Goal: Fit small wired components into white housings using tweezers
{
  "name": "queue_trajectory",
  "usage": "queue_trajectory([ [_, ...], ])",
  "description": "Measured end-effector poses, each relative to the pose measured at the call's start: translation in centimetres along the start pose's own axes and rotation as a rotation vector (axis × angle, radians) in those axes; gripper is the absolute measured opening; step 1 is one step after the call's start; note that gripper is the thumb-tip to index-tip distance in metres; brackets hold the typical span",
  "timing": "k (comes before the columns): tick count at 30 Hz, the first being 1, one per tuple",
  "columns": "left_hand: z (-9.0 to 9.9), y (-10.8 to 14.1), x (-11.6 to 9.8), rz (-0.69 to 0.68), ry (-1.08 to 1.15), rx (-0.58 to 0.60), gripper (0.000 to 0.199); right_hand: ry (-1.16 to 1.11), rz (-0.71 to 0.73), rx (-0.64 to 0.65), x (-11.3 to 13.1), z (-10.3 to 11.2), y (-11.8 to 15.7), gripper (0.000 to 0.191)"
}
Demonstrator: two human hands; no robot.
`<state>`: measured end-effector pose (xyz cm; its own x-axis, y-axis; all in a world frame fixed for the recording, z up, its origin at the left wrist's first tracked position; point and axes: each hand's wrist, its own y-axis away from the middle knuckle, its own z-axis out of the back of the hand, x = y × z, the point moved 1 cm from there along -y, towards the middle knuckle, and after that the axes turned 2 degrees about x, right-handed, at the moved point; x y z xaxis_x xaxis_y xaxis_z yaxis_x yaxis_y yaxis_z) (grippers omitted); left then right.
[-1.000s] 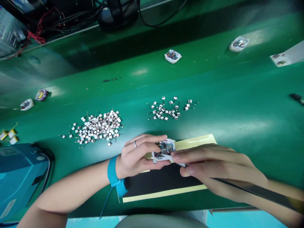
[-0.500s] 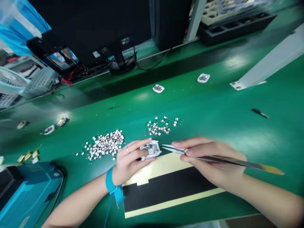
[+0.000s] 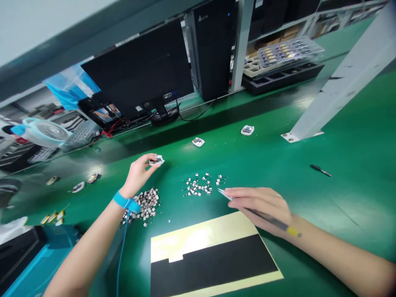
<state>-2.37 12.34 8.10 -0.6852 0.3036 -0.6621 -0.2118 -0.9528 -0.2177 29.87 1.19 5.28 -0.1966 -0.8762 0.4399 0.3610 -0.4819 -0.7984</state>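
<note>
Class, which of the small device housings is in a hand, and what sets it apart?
The white housing pinched in the left hand; the other housings in view rest on the green table.

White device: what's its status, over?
Left hand holding white device. Right hand gripping tweezers. Loose small parts lie between the hands.

The head view looks forward and down from above the table (image 3: 262,165), near enough to frame the left hand (image 3: 137,175) toward nine o'clock, the right hand (image 3: 262,204) at four, and the monitor (image 3: 139,70) at eleven.
</note>
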Motion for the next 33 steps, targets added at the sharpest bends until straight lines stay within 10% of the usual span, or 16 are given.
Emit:
queue_trajectory([
  [7,0.8,-3.2,7.4,0.139,-0.030,0.034,0.025,0.098,0.110,0.023,1.0,-0.5,1.0,0.016],
  [17,1.5,-4.6,5.6,0.040,-0.223,0.362,0.049,0.157,0.235,0.033,3.6,-0.3,0.4,0.027],
  [27,-10.0,-11.8,-1.9,-0.302,-0.370,0.514,0.041,0.153,0.156,0.073,2.5,-0.4,0.8,0.022],
  [33,-11.9,-11.6,-2.0,-0.256,-0.358,0.459,0.029,0.220,0.216,0.293,2.4,0.6,2.2,0.027],
])
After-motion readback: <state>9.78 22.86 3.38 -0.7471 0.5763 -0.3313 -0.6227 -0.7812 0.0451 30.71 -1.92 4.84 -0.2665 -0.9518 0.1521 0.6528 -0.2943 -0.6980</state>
